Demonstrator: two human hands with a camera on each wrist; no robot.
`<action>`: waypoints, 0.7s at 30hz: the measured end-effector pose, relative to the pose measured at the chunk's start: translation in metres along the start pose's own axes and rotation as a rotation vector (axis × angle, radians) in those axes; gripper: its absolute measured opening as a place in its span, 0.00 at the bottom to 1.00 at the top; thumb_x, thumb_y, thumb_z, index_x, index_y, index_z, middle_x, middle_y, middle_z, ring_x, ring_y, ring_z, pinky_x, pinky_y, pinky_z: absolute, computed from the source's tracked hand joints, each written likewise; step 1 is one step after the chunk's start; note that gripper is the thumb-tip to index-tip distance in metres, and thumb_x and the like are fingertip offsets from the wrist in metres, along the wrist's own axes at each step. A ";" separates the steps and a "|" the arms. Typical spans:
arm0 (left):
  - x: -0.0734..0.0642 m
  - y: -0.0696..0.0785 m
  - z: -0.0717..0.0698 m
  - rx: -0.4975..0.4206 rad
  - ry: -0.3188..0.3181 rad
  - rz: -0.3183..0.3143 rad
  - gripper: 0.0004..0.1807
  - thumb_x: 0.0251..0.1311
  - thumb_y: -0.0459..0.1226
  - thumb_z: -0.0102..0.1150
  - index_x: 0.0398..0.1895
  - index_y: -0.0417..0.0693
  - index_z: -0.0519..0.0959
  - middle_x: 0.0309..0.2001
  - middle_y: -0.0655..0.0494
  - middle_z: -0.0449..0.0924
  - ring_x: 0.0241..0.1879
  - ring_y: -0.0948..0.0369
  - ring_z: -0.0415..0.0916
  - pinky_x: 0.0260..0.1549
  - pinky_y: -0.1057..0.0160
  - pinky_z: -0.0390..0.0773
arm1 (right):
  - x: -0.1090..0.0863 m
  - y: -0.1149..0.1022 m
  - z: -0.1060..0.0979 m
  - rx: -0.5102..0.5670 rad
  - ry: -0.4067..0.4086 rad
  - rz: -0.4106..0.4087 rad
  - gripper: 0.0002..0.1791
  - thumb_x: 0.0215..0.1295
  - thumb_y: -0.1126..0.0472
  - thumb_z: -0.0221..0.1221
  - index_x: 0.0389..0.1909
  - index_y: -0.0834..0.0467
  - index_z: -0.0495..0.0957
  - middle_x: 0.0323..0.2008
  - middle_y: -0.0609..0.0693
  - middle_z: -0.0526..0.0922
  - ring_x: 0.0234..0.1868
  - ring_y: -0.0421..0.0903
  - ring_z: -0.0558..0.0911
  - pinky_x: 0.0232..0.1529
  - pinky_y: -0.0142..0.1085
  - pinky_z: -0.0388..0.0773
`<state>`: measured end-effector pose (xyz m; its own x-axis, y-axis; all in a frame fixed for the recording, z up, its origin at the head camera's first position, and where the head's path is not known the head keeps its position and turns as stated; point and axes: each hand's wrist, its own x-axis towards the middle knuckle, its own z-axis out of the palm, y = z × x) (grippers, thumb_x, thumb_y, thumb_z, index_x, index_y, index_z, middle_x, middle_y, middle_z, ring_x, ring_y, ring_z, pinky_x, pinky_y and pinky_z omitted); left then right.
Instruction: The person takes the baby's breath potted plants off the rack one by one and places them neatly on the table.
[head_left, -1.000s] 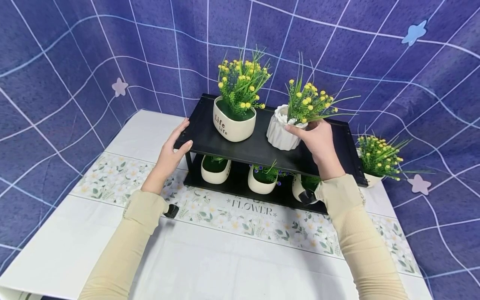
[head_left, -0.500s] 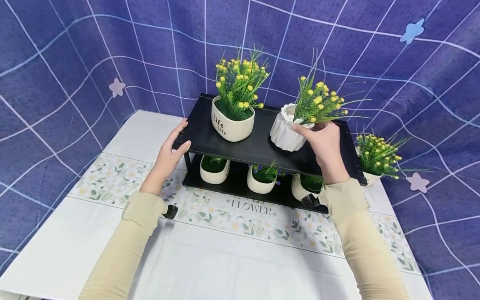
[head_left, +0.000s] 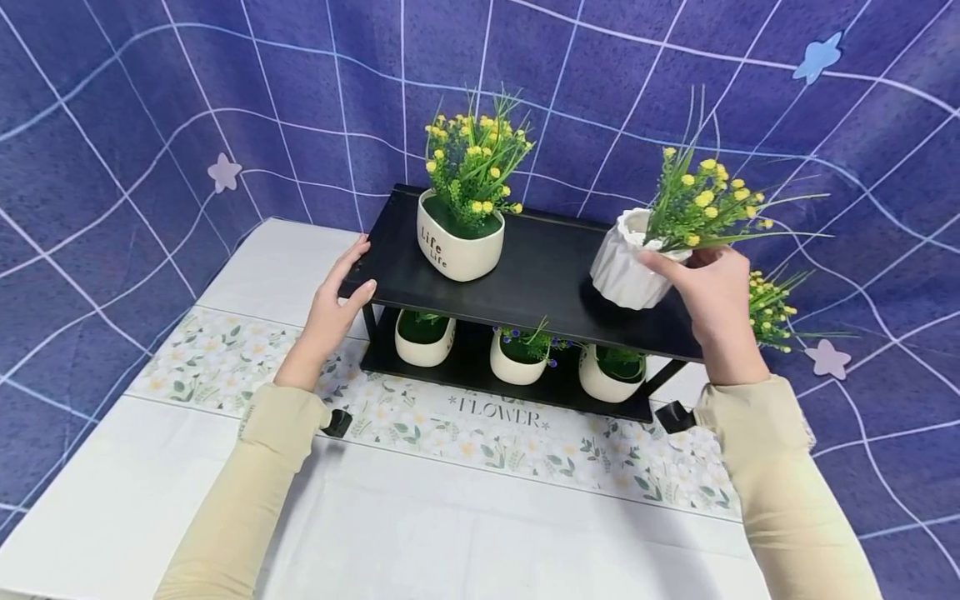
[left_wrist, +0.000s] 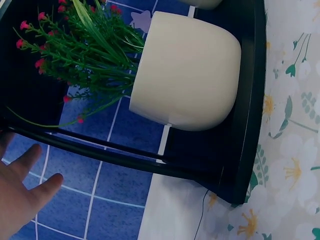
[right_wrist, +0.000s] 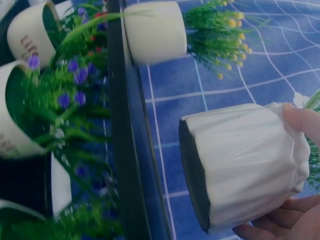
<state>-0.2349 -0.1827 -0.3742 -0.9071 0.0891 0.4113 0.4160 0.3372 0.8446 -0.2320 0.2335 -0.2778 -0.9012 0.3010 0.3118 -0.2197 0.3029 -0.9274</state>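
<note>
Gripping white fluted pot (head_left: pixel 628 268) by rim between thumb and fingers of right hand (head_left: pixel 717 293); tilted, clear of black rack (head_left: pixel 543 265), right of frame centre. Noted left hand (head_left: pixel 334 297) spread, empty, at rack's left end, left of centre. Observed "Life" pot (head_left: pixel 463 252) atop rack, near centre.

"Life" twice on cream pot (head_left: pixel 463 252), upper centre of head view, "FLOWER" on floral tablecloth (head_left: pixel 480 517), below centre, "Life" on lower-shelf pot (right_wrist: pixel 30 32), upper left of right-wrist view
</note>
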 end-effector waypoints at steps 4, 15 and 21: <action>-0.001 0.001 -0.001 0.005 -0.007 -0.001 0.30 0.67 0.32 0.49 0.72 0.35 0.59 0.76 0.42 0.50 0.77 0.47 0.44 0.74 0.43 0.44 | 0.000 0.001 -0.015 0.068 0.027 0.002 0.28 0.43 0.66 0.75 0.50 0.56 0.81 0.35 0.37 0.84 0.39 0.34 0.78 0.41 0.23 0.73; 0.003 -0.019 -0.001 0.006 -0.001 -0.005 0.31 0.68 0.35 0.50 0.73 0.44 0.59 0.77 0.50 0.50 0.77 0.51 0.44 0.75 0.44 0.43 | -0.005 0.009 -0.046 0.113 0.092 0.058 0.20 0.42 0.70 0.74 0.38 0.53 0.83 0.25 0.38 0.83 0.27 0.34 0.76 0.31 0.22 0.73; 0.003 -0.014 -0.001 0.017 -0.005 -0.003 0.31 0.69 0.36 0.50 0.73 0.42 0.58 0.77 0.48 0.50 0.77 0.50 0.44 0.75 0.43 0.43 | -0.006 0.014 -0.055 0.093 0.111 0.097 0.19 0.42 0.69 0.75 0.37 0.51 0.82 0.25 0.37 0.83 0.27 0.33 0.76 0.33 0.21 0.73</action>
<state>-0.2431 -0.1886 -0.3847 -0.9086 0.0926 0.4073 0.4124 0.3528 0.8399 -0.2092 0.2854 -0.2808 -0.8740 0.4246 0.2361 -0.1719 0.1841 -0.9678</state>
